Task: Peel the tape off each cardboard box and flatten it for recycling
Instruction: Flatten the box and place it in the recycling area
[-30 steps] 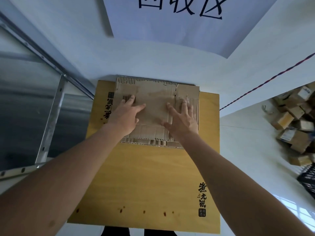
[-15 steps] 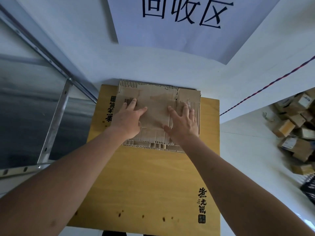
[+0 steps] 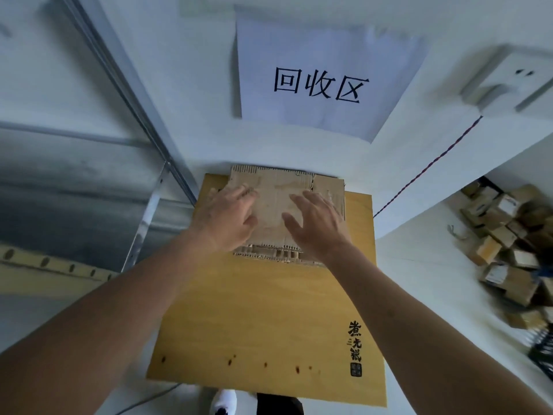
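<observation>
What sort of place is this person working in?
Probably a recycling corner of a storeroom or workshop. A paper sign on the wall reads "回收区", meaning recycling area; flattened cardboard is stacked on a wooden table, and a heap of small boxes lies on the floor to the right.

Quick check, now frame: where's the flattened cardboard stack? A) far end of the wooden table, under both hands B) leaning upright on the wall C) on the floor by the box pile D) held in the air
A: the flattened cardboard stack lies flat on the wooden table's far end, with the left hand and right hand spread over it.
</observation>
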The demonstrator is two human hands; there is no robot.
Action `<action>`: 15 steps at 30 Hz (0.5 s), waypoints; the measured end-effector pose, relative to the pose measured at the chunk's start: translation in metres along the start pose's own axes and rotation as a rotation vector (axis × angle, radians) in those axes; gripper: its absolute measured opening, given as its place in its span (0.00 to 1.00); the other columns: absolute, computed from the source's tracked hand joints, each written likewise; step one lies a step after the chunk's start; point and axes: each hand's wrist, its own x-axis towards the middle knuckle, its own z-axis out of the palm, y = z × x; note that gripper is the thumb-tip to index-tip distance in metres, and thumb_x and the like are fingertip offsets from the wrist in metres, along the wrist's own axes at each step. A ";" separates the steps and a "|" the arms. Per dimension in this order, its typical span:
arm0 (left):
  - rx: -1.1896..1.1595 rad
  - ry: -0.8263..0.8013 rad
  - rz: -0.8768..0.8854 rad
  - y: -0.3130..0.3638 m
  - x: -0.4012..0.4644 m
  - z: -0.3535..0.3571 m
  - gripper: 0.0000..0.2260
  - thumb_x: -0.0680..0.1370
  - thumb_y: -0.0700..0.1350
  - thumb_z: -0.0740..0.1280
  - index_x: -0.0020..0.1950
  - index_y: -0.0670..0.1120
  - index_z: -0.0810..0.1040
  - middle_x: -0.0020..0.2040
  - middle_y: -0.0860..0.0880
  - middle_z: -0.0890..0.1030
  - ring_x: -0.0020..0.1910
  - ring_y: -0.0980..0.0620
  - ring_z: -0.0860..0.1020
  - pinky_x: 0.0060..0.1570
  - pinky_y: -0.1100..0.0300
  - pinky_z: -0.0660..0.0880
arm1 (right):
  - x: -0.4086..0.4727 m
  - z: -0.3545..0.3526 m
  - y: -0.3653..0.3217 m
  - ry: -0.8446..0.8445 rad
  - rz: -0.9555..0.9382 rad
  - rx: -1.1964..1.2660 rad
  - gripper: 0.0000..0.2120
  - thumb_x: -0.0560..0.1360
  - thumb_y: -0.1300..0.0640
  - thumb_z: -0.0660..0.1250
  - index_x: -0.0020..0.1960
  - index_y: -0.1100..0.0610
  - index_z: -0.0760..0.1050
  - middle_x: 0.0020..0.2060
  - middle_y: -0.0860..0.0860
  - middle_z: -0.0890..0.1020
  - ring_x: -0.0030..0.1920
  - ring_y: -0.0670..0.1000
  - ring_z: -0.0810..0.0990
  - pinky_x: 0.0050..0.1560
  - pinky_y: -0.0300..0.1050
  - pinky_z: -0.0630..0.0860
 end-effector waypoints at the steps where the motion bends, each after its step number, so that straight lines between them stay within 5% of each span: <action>1: 0.006 0.020 0.013 0.001 -0.011 -0.009 0.27 0.84 0.58 0.57 0.83 0.51 0.60 0.83 0.49 0.62 0.81 0.46 0.62 0.77 0.38 0.61 | -0.009 -0.007 -0.009 0.014 -0.005 -0.002 0.28 0.84 0.37 0.57 0.79 0.48 0.65 0.80 0.53 0.66 0.80 0.56 0.62 0.80 0.57 0.56; 8: 0.067 0.089 0.125 -0.002 -0.104 -0.070 0.28 0.84 0.61 0.57 0.82 0.50 0.62 0.80 0.49 0.67 0.77 0.46 0.67 0.77 0.39 0.63 | -0.095 -0.047 -0.082 0.140 -0.029 -0.017 0.26 0.83 0.39 0.57 0.77 0.50 0.69 0.77 0.53 0.70 0.78 0.55 0.66 0.79 0.55 0.60; 15: 0.132 0.170 0.160 -0.003 -0.206 -0.129 0.26 0.84 0.59 0.55 0.81 0.50 0.65 0.76 0.48 0.71 0.74 0.45 0.71 0.76 0.40 0.64 | -0.174 -0.079 -0.149 0.220 -0.074 -0.071 0.30 0.84 0.35 0.50 0.81 0.48 0.63 0.82 0.52 0.62 0.82 0.54 0.58 0.80 0.54 0.53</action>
